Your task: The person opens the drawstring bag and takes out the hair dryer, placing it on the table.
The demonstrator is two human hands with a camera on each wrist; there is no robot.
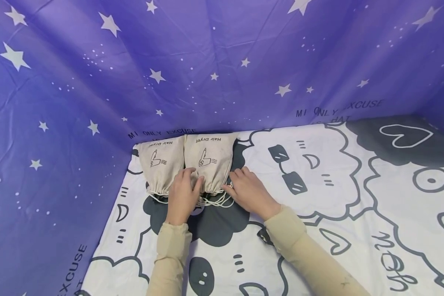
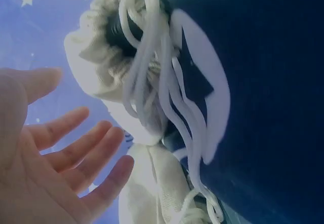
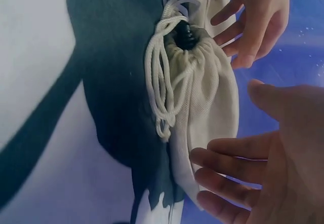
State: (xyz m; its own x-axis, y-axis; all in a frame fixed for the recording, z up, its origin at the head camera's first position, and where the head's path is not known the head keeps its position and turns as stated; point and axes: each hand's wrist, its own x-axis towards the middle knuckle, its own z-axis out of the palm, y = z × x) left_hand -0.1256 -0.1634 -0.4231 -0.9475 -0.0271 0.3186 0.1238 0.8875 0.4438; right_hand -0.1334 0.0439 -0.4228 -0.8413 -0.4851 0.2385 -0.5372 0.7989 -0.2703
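Two beige drawstring bags printed "Hair Dryer" lie side by side: the left bag [image 1: 163,160] and the right bag [image 1: 209,158]. Their gathered mouths face me, with white cords [image 1: 223,200] trailing out. Something black [image 3: 185,36] shows inside the right bag's mouth. My left hand [image 1: 183,195] hovers at the seam between the bags, fingers loosely spread; its wrist view shows nothing in the palm. At the right bag's right side is my right hand [image 1: 251,191], fingers extended along the cloth. Whether its fingertips touch the bag I cannot tell.
The bags lie on a white cloth [image 1: 318,197] printed with dark cartoon sheep. Purple star-patterned fabric [image 1: 222,61] rises behind the bags and along the left. A small black object [image 1: 264,236] lies beside my right sleeve, partly hidden.
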